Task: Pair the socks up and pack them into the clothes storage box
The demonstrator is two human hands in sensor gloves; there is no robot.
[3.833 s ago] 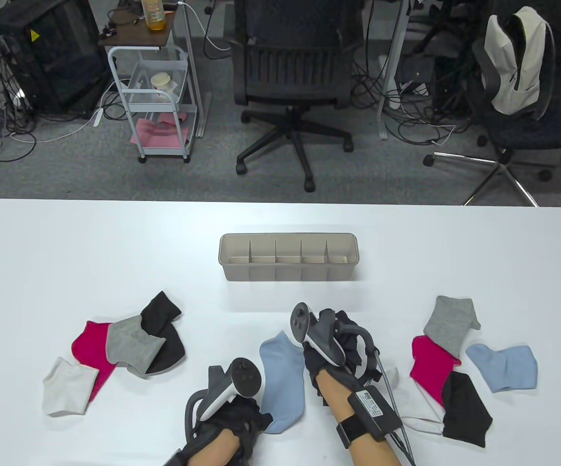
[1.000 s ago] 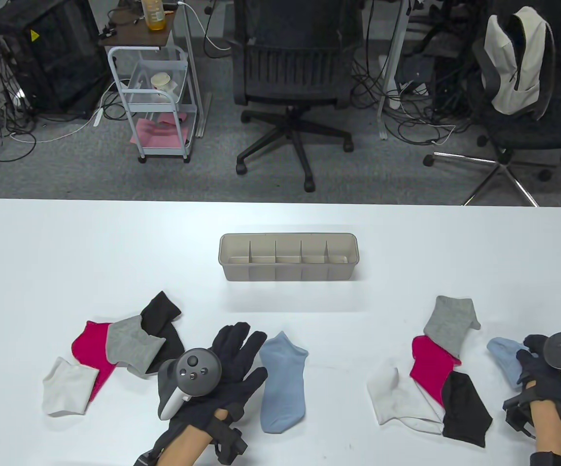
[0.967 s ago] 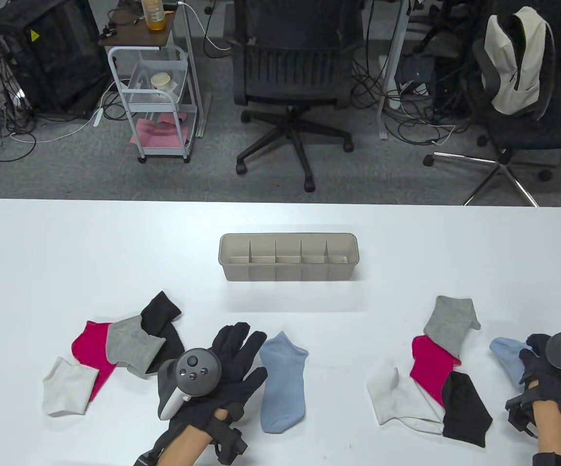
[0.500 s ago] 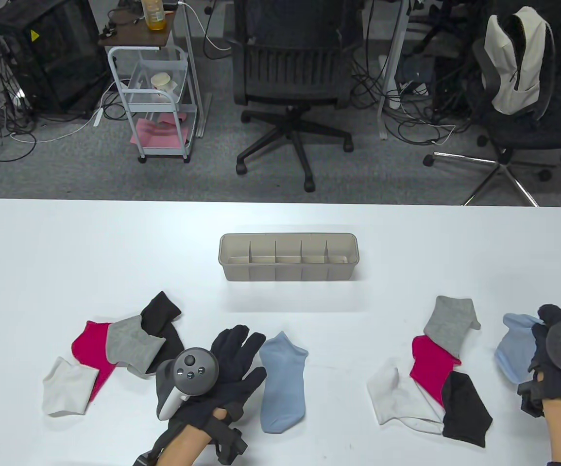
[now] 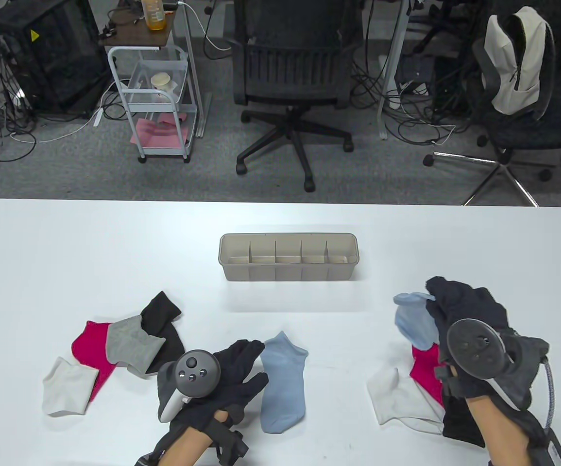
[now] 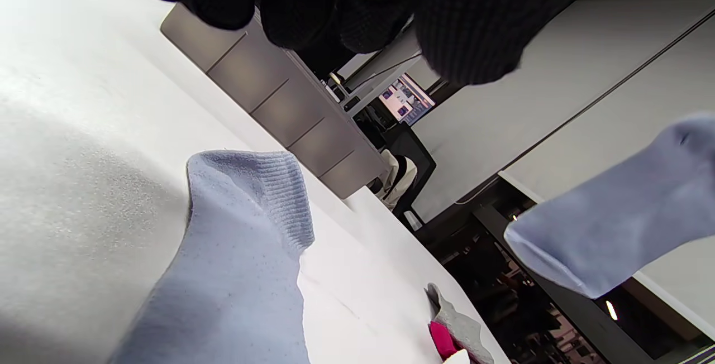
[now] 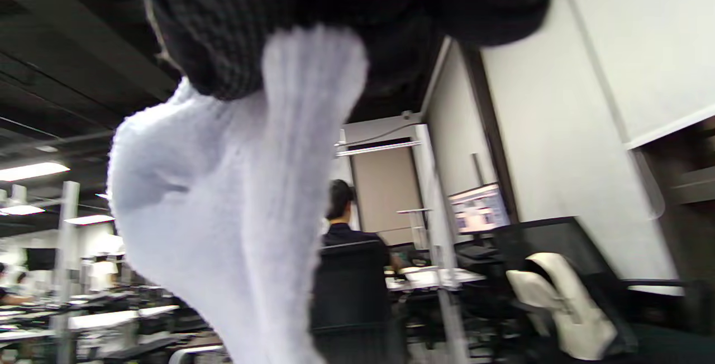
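Two hands are being shown at the white table's (image 5: 66, 252) near edge: the left hand (image 5: 227, 376), fingers straight, is lying just beside a light blue sock (image 5: 282, 388); its match (image 5: 414, 320) is being gripped aloft by the right hand (image 5: 465, 315) above the right-side sock pile (image 5: 423, 383). Further left, a second pile (image 5: 120, 347) is lying. Mid-table, bare surface is surrounding the divided storage box (image 5: 288, 279). Beyond the far edge, office chairs (image 5: 292, 77) and a cart (image 5: 156, 102) are standing.

Beyond the white desk (image 5: 66, 252) — an office chair (image 5: 290, 73), a wire cart (image 5: 156, 97), a backpack (image 5: 518, 58) on another chair.
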